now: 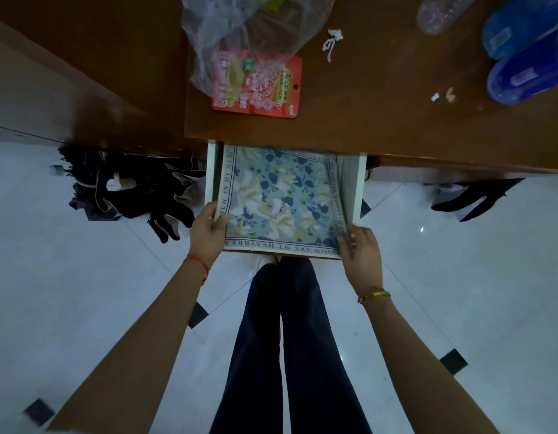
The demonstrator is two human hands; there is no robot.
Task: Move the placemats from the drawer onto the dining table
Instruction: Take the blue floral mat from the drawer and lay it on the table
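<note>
Brown desk (396, 120) up top, white drawer (354, 189) pulled open beneath it. Floral placemats (281, 195) lie inside, between both hands. Left hand (208, 233) pinches the near-left edge; right hand (362, 249) fingers (345, 242) clamp the near-right corner.

We observe an open drawer (210, 170) under the desk (381, 114) holding floral placemats (279, 195). The left hand (207, 234) and right hand (362, 255) pinch their near corners.
</note>
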